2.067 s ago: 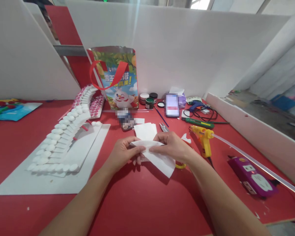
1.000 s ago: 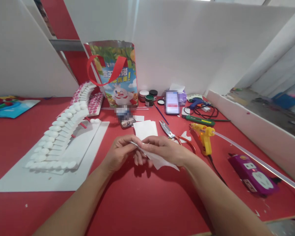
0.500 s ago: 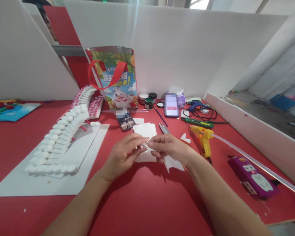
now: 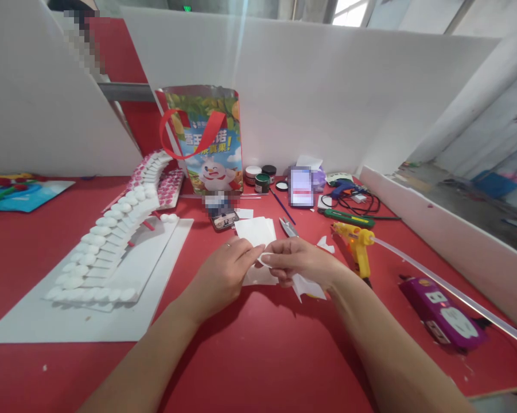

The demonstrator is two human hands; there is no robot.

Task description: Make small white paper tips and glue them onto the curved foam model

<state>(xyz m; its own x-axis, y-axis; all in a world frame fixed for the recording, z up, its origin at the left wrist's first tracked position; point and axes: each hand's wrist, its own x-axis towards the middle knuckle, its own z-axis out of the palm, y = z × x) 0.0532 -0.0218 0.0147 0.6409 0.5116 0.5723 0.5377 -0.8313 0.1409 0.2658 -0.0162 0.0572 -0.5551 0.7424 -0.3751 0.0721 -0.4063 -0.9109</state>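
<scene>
My left hand point(image 4: 230, 267) and my right hand point(image 4: 296, 259) meet at the middle of the red table. Between their closed fingertips is a small white piece of paper point(image 4: 265, 260), pinched at its rounded edge. Just behind and below the hands lie white paper sheets point(image 4: 255, 229). A torn white scrap point(image 4: 310, 288) sits under my right hand. Scissors point(image 4: 287, 227) lie just beyond the right hand, their handles partly hidden. To the left stands a curved white model point(image 4: 107, 232) edged with overlapping white ovals, on a white board point(image 4: 69, 327).
A yellow glue gun point(image 4: 356, 244) with a long glue stick lies at right, near a purple box point(image 4: 443, 315). Behind are a green cutter point(image 4: 348, 217), paint jars point(image 4: 262, 182), a brush point(image 4: 283, 206), two phones point(image 4: 302, 188) and a colourful bag point(image 4: 210, 143). White panels point(image 4: 310, 86) enclose the table.
My left fingers have rolled over toward the right hand, so the back of the left hand shows more. The small paper piece has turned its rounded edge toward me.
</scene>
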